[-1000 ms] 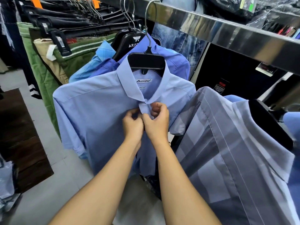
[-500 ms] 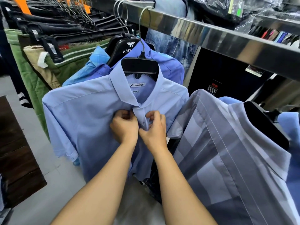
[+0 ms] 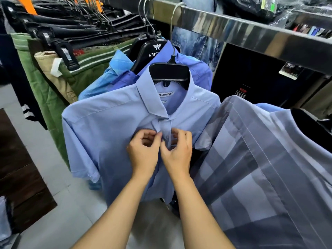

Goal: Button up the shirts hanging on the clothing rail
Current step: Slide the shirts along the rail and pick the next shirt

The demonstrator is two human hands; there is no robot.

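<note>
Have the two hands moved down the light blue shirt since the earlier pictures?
Yes. Both the left hand and right hand now pinch the light blue shirt lower, farther below its collar.

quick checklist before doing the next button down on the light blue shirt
1. Collar button closed: ok, the placket meets under the collar of the light blue shirt.
2. Left hand holding the left placket edge: ok, its fingers pinch the fabric.
3. Right hand holding the other edge: ok, its fingers curl round the placket strip.
4. Button through its hole here: cannot tell, the hands hide it.
5. Shirt seated on its black hanger: ok, the hook is over the clothing rail.
6. Grey striped shirt out of the way: ok, it hangs beside, not over the placket.
</note>
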